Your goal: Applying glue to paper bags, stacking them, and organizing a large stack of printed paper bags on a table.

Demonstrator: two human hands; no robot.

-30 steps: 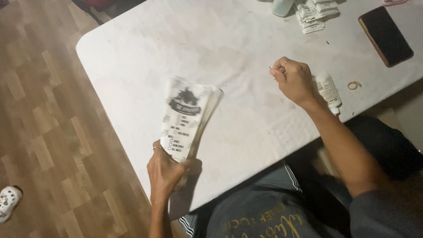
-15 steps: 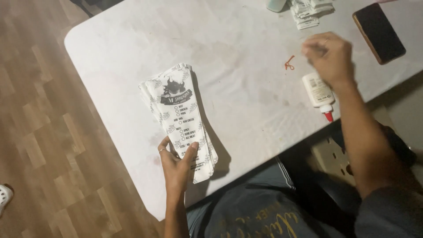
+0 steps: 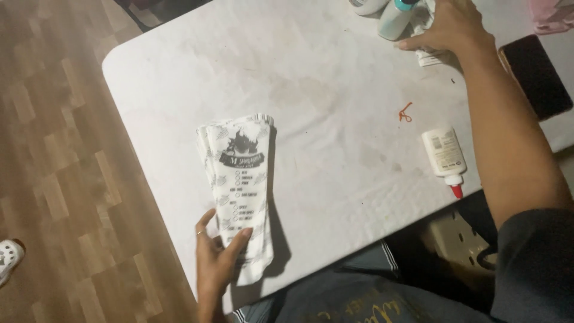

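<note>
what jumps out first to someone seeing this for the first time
A fanned stack of white printed paper bags lies near the front left edge of the white table, with the left hand pressing on its lower end. The right hand reaches to the far side onto small white papers, while a white glue bottle with a red tip lies near the front right edge.
</note>
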